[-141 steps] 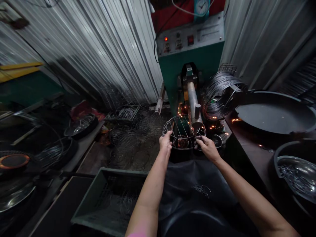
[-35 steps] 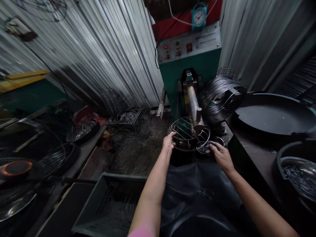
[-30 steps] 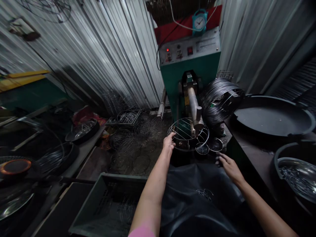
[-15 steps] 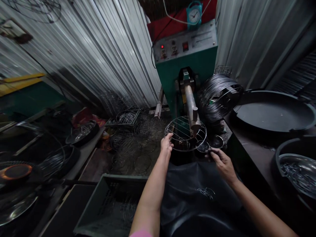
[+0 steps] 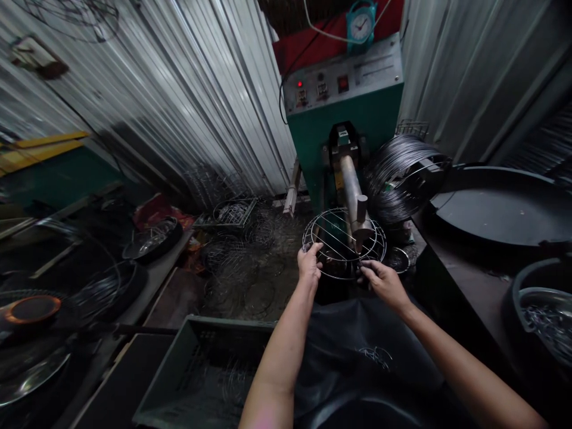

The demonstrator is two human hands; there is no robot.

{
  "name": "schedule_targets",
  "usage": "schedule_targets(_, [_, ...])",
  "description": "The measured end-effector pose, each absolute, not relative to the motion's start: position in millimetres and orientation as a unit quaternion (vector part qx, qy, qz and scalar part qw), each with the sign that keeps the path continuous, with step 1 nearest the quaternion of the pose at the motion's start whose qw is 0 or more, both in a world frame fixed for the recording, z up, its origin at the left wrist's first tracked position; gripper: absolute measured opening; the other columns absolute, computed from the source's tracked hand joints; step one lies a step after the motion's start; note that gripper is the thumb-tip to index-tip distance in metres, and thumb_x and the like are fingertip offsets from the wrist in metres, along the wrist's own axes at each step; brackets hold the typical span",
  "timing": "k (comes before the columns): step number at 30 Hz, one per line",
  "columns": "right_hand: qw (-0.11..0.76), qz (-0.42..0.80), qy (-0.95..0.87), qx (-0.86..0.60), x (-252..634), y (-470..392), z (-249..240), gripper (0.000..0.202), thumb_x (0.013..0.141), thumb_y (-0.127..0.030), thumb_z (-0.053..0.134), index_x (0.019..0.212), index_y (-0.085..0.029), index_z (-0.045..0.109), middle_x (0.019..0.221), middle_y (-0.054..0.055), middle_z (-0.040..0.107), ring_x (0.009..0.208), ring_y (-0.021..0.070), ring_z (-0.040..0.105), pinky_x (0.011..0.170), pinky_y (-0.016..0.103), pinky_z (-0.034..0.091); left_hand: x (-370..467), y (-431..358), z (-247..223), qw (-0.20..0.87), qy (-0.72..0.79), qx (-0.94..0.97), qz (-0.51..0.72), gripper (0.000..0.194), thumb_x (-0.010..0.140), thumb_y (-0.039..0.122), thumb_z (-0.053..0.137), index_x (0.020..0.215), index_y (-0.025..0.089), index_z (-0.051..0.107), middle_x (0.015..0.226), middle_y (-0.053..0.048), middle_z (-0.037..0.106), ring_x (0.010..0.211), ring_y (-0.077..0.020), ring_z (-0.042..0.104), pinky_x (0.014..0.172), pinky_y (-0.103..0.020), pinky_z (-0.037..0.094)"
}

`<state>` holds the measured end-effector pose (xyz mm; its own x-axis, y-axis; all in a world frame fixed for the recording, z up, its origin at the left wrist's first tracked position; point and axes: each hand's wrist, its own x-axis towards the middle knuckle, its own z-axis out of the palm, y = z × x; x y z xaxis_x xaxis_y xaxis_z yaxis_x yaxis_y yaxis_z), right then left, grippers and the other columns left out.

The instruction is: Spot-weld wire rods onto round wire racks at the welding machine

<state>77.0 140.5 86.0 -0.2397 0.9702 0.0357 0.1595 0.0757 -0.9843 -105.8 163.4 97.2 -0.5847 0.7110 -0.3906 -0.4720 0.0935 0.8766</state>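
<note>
My left hand (image 5: 310,261) is closed on the left rim of a round wire rack (image 5: 335,238) with parallel bars across it. The rack lies under the electrode arm (image 5: 355,193) of a green welding machine (image 5: 344,113), whose tip reaches down close to its right part. At the near right rim, my right hand (image 5: 379,280) has thumb and fingers pinched together. Whatever sits between those dark fingertips is too small to make out. Several bent wire pieces (image 5: 376,356) rest on the black apron (image 5: 339,333) over my lap.
Right of the machine stands a coil of wire (image 5: 402,179). A large black pan (image 5: 504,208) and a bowl of small wire parts (image 5: 547,322) are at the right. A green crate (image 5: 192,357) sits at lower left, with wire racks (image 5: 236,250) heaped beyond it.
My right hand has moved left to the rack's near rim. My left hand still grips the rack, which now shows a second ring below the upper one. The view has shifted slightly.
</note>
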Motion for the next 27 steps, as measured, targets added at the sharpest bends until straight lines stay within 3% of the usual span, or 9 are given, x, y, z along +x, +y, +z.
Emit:
schedule_targets(5, [0.408, 0.502, -0.609, -0.458, 78, 142, 86, 0.033, 0.077, -0.046, 0.052, 0.092, -0.018, 0.060, 0.076, 0.005, 0.067, 0.060, 0.0169, 0.064, 0.043, 0.024, 0.045, -104, 166, 97, 0.451, 0.590, 0.106, 0.661, 0.030, 0.050, 0.024, 0.070, 0.071, 0.016, 0.051, 0.054, 0.007, 0.041, 0.038, -0.0036, 0.036, 0.032, -0.015, 0.014])
schedule_targets(27, [0.418, 0.467, -0.633, -0.455, 77, 154, 89, 0.036, 0.078, -0.048, 0.052, 0.089, -0.015, 0.061, 0.068, 0.004, 0.065, 0.056, 0.0148, 0.061, 0.059, 0.028, 0.050, -104, 178, 93, 0.453, 0.609, 0.087, 0.645, 0.031, 0.050, 0.024, 0.071, 0.065, 0.017, 0.045, 0.048, 0.009, 0.033, 0.035, -0.0025, 0.027, 0.033, -0.016, 0.016])
